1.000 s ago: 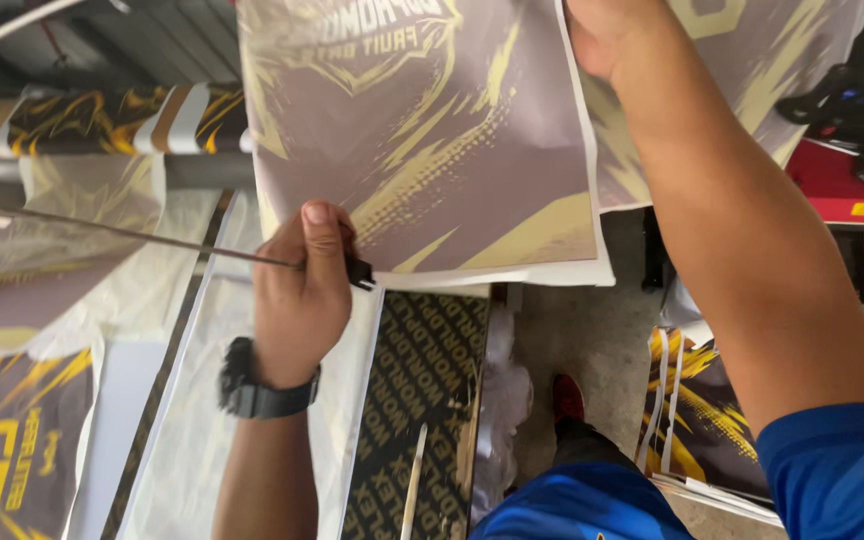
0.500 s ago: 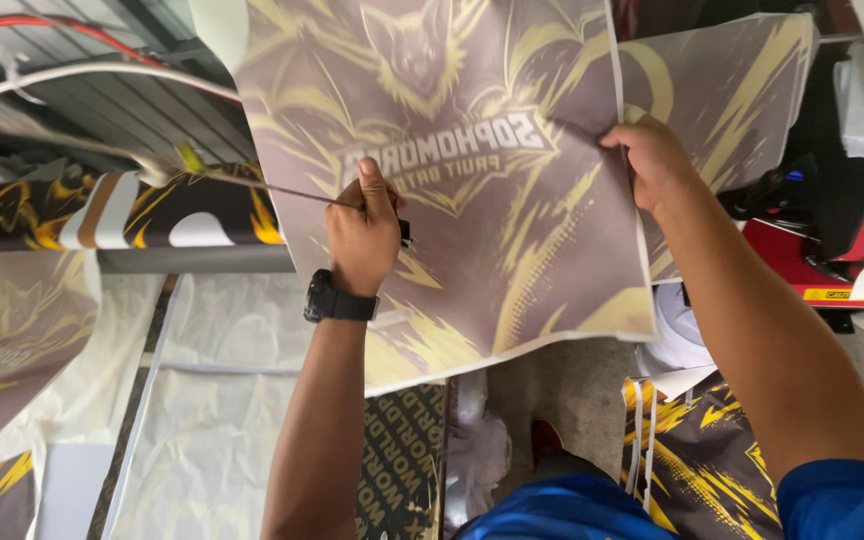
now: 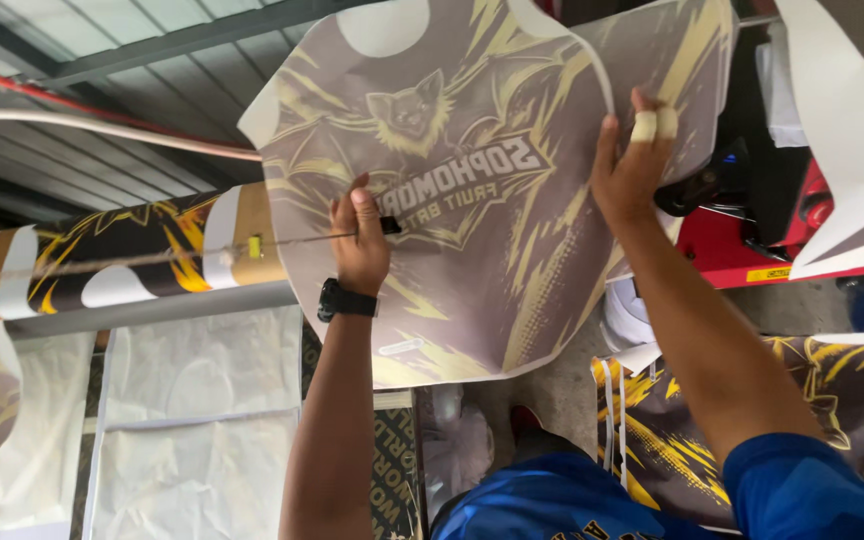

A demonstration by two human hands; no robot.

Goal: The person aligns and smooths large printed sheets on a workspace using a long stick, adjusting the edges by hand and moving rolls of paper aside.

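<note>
Small yellow tag point(image 3: 254, 246) left of centre, on the brown band of a rolled print. White oval sticker point(image 3: 399, 347) low on the grey-and-gold sheet, centre frame. Yellow rectangular label point(image 3: 769, 273) on the red machine at right, along its lower edge. No packages, no lit screens.
</note>
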